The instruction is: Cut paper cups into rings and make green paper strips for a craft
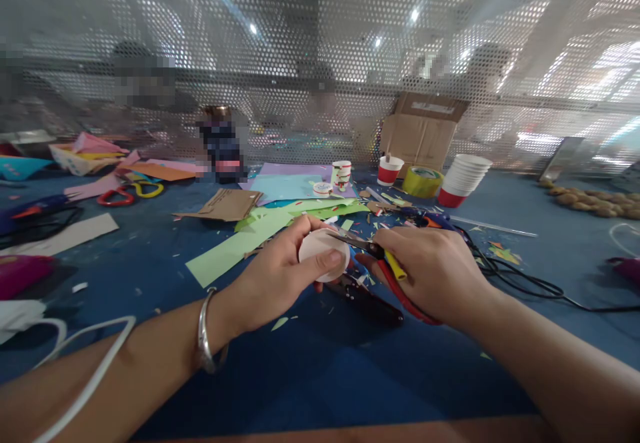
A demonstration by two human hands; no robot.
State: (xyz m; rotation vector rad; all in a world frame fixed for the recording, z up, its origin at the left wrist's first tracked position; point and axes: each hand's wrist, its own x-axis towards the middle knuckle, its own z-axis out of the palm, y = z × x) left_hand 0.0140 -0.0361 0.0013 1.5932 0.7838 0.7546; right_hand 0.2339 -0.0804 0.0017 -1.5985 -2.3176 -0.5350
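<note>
A white round disc [323, 254], perhaps the base of a paper cup, is pinched in my left hand [280, 269], thumb across its face. My right hand [435, 266] grips scissors [395, 266] with red and yellow handles. Their blades reach left to the disc's upper right edge; whether they touch it I cannot tell. Beneath both hands lies a dark elongated tool [373, 306], partly hidden. Small paper scraps [283, 323] are scattered around it on the blue table [260, 383].
Green paper strips [220, 256], folded cardboard [227, 204] and coloured sheets [285, 186] lie beyond my hands. Farther right are yellow tape [423, 181], stacked paper cups [463, 176] and a black cable [535, 289]. Another pair of scissors [117, 195] lies left. A white cord [100, 376] crosses my left forearm.
</note>
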